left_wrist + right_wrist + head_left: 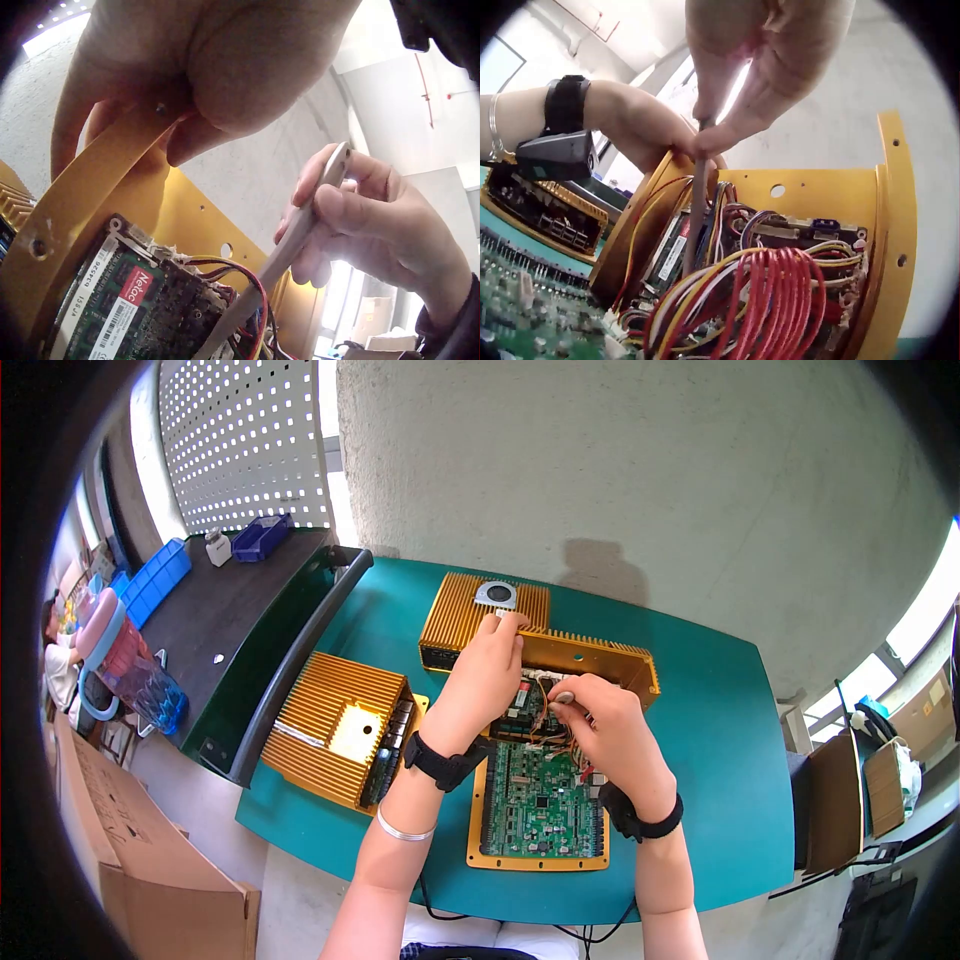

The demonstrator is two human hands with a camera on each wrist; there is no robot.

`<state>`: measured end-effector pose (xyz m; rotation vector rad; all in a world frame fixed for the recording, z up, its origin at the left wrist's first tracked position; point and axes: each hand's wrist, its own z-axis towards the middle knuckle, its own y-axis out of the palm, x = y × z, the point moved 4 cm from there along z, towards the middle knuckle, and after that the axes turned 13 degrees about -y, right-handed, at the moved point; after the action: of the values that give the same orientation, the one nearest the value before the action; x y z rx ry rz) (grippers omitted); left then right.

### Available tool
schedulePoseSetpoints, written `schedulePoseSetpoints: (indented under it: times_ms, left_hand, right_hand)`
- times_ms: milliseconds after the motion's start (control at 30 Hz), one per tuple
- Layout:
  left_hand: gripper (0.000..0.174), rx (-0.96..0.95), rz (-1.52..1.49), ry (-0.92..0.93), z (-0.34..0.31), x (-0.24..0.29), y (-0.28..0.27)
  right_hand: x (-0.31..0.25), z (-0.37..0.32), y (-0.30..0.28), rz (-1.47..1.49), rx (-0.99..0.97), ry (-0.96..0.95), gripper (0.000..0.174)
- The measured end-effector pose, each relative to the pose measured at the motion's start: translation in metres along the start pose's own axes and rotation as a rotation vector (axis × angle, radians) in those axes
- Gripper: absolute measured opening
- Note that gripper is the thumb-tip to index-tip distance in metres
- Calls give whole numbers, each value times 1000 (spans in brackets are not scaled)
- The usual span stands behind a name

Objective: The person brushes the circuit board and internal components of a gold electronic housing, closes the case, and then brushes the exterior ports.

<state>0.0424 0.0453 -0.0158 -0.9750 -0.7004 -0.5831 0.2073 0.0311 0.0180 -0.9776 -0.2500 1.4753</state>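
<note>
An opened gold ribbed case (610, 658) stands on the table, with a green circuit board (540, 805) on a gold plate in front of it. My left hand (483, 685) grips the case's upper left edge, thumb and fingers on either side of the wall in the left wrist view. My right hand (615, 730) pinches a slim grey tool (289, 244), tilted down into the case. Its lower end reaches in beside a Netac memory module (112, 300) and thin coloured wires (259, 300). A bundled red cable (780, 300) lies in front of the tool in the right wrist view.
Two closed gold ribbed cases stand nearby, one case (335, 725) at the left and another case (455, 615) behind. A dark side bench (250, 595) with a raised edge adjoins the left, holding a drink bottle (140, 660) and blue bins (157, 580).
</note>
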Motion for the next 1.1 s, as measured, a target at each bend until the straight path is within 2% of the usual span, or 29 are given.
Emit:
schedulePoseSetpoints:
  times_ms: [233,500,933,1100]
  left_hand:
    - [22,-9,8,-13,-1,2,-1]
    - [22,-3,8,-6,-1,2,-1]
    - [22,-5,21,-9,0,3,-2]
    - [22,-7,21,-10,0,2,-1]
  right_hand:
    - [-11,1,-9,-30,13,33,11]
    - [-33,4,-24,-121,153,-140,14]
    - [-8,1,-9,-38,111,-34,11]
    - [-5,1,-5,-65,39,-2,10]
